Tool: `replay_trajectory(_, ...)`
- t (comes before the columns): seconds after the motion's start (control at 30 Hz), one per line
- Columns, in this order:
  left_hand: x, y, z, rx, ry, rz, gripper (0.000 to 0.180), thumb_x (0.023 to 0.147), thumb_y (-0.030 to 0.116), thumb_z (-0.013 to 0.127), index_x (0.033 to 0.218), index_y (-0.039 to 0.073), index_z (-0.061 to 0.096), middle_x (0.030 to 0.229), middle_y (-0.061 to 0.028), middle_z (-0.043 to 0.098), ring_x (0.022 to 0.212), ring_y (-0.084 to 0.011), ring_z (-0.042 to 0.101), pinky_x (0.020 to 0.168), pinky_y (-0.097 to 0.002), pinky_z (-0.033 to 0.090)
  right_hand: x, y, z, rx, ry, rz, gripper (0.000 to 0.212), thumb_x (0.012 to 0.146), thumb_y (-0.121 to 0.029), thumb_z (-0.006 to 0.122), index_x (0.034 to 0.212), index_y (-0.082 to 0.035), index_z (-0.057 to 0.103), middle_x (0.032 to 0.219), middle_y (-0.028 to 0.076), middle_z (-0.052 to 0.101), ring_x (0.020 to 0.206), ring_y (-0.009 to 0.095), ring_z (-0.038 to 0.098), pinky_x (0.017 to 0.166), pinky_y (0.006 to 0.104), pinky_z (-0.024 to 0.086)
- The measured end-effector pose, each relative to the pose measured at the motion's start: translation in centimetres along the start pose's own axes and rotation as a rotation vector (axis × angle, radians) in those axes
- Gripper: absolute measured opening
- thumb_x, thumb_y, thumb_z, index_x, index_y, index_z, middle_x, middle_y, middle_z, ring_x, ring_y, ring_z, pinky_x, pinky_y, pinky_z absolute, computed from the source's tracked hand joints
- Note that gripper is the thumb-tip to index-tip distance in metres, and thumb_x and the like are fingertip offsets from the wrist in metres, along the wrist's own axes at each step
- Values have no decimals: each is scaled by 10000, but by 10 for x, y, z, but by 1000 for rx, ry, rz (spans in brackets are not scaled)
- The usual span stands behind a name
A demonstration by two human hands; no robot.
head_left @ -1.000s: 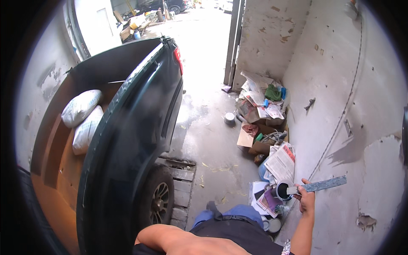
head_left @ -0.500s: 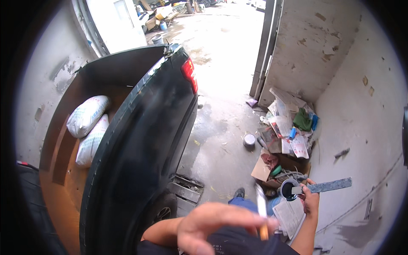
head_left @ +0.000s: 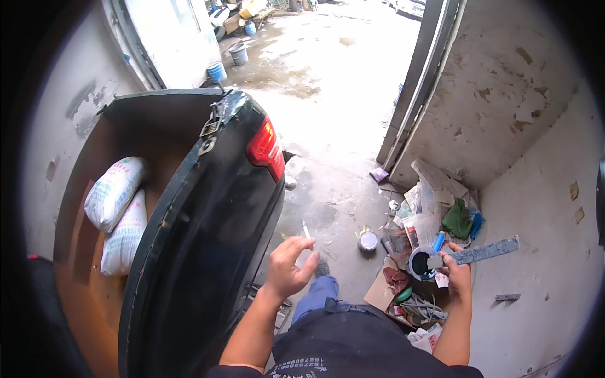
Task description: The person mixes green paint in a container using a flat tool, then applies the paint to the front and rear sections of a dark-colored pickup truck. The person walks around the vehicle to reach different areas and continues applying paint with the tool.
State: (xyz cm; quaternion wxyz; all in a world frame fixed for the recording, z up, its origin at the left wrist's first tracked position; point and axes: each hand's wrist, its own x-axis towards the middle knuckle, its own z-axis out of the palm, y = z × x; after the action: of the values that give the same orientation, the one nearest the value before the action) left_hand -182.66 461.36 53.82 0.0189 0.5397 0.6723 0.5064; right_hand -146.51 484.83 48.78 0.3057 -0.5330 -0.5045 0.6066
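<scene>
A lit-looking white cigarette (head_left: 306,229) points up and away from between the fingers of my left hand (head_left: 291,268), which is beside the dark pickup truck (head_left: 195,258). On the right, my right hand (head_left: 458,278) grips a small pale cup (head_left: 413,268) with dark liquid paint inside. The same hand keeps a flat, paint-crusted stirring stick (head_left: 486,250) against the cup. The stick lies across the rim and sticks out to the right. My right thumb and fingers wrap the cup's right side, partly hidden by the stick.
Two white sacks (head_left: 115,192) lie in the truck bed. Beyond my right hand, newspapers and rags, including a green cloth (head_left: 457,218), heap by the wall. A lidded can (head_left: 367,240) stands on the floor. A cardboard box (head_left: 380,290) is below the cup. A doorway opens ahead.
My left hand has lowered from close to the camera and moved left, still with the cigarette. The view has shifted forward toward the truck's rear corner. My right hand keeps the cup and stick.
</scene>
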Motion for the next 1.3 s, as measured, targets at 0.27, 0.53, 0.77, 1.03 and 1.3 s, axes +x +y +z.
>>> replay_trajectory(0.27, 133, -125, 61, -53, -13, -150, 132, 838, 38, 666, 965, 9, 653, 824, -118, 636, 734, -226, 663, 671, -324, 533, 117, -71, 66, 6, 47, 45, 470, 936, -75, 566, 1390, -53, 442, 1161, 157, 658, 925, 203, 657, 711, 310, 573)
replay_trajectory(0.53, 240, -255, 161, -872, 76, -1064, 193, 915, 30, 571, 1082, 79, 489, 864, -63, 630, 773, -209, 681, 684, -318, 546, 266, -108, 117, -55, 0, 47, 479, 930, -112, 600, 1387, -67, 464, 1137, 117, 676, 967, 185, 654, 744, 318, 563)
replay_trajectory(0.77, 314, -380, 211, -843, 186, -1425, 246, 891, 56, 629, 1099, 88, 501, 880, -76, 659, 791, -224, 691, 687, -345, 542, 427, -170, 189, -56, -168, -36, 476, 924, -107, 614, 1379, -53, 485, 1140, 111, 682, 946, 170, 659, 759, 301, 556)
replay_trajectory(1.03, 381, -410, 216, -802, 273, -1517, 577, 892, 58, 617, 1374, 41, 300, 973, -128, 641, 806, -222, 680, 645, -336, 538, 567, -236, 272, -202, -414, -101, 408, 916, -90, 638, 1308, -21, 551, 1025, 67, 697, 760, 104, 600, 693, 267, 516)
replay_trajectory(1.3, 428, -439, 208, -754, 323, -1415, 297, 904, 91, 590, 1171, 87, 460, 939, -110, 622, 786, -189, 657, 652, -298, 537, 653, -272, 362, -237, -549, -69, 452, 944, -116, 613, 1374, -42, 496, 1117, 104, 690, 893, 136, 644, 714, 263, 525)
